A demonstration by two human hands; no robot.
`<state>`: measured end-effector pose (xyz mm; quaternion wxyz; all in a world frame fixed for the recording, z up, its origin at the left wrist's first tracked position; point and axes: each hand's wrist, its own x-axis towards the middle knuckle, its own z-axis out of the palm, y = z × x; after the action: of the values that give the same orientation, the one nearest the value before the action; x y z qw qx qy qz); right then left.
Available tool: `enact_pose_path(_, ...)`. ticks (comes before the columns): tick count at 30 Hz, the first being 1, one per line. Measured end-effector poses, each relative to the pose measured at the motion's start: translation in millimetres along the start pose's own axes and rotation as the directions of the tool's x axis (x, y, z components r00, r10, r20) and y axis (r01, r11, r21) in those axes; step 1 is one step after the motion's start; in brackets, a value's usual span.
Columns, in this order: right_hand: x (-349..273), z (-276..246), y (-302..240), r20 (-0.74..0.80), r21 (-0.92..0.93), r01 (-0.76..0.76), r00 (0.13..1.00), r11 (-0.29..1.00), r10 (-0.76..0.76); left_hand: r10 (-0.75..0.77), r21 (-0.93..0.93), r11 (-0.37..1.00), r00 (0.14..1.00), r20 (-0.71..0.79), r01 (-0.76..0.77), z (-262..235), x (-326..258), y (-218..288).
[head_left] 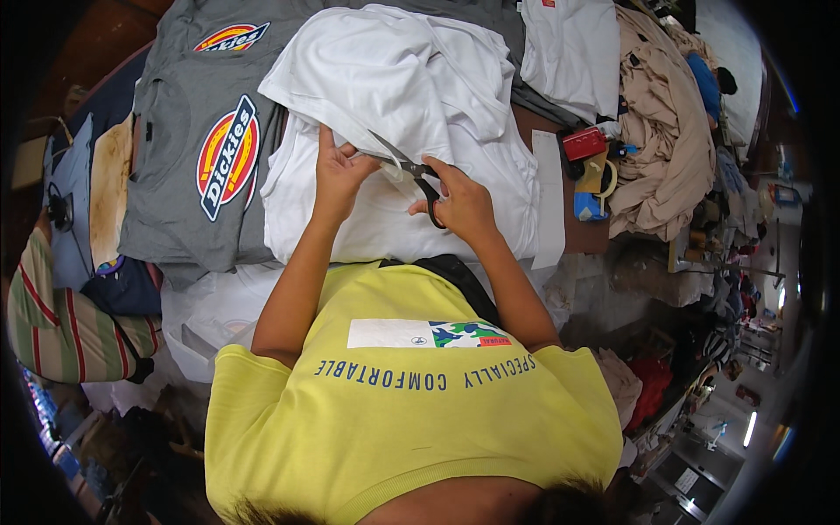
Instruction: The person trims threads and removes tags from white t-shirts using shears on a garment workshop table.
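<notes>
A bunched white T-shirt [359,66] lies on a stack of white garments [394,223] straight in front of me. My left hand [339,179] pinches the edge of the white T-shirt, where a narrow strip of cloth hangs at my fingertips. In my right hand [459,199] is a pair of black-handled scissors [423,175], fingers through the loops. The blades point up and to the left and are spread apart at the shirt's edge, just beside my left fingers.
Grey T-shirts [162,175] with a colourful printed badge lie on the left. At the right are a red box [584,143], a roll of tape [608,179] and a heap of beige cloth [656,131]. A person in a striped shirt [74,319] is at the far left.
</notes>
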<state>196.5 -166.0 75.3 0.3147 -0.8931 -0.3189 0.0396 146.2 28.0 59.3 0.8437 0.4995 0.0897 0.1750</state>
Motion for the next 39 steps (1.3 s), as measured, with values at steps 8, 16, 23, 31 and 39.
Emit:
enact_pose_path(8, -5.4, 8.1, 13.3, -0.033, 0.067, -0.007, 0.999, 0.998, 0.009, -0.025, -0.009, 1.000, 1.000, -0.001, 0.025, 3.7, -2.0, 3.8)
enact_pose_path(16, -2.0, -2.0, 0.5, 0.005, 0.000, -0.041, 0.999, 0.999, 0.041, 0.033, -0.011, 0.999, 0.999, -0.013, -0.034, -4.8, 1.7, -0.1)
enact_pose_path(23, 7.7, -0.5, -3.0, 0.022, 0.043, -0.026, 0.999, 0.999, 0.025, 0.011, 0.006, 1.000, 1.000, -0.004, -0.011, -2.9, -0.7, 1.8)
enact_pose_path(31, 1.1, 10.4, 11.2, -0.029, 0.073, -0.002, 1.000, 0.997, 0.004, 0.016, 0.001, 1.000, 0.999, -0.049, -0.015, -5.9, 8.9, 6.7)
enact_pose_path(39, 20.8, -2.7, -8.7, 0.087, 0.040, -0.046, 0.995, 0.998, 0.042, 0.021, 0.046, 0.999, 1.000, -0.010, -0.020, -4.7, 6.4, 10.1)
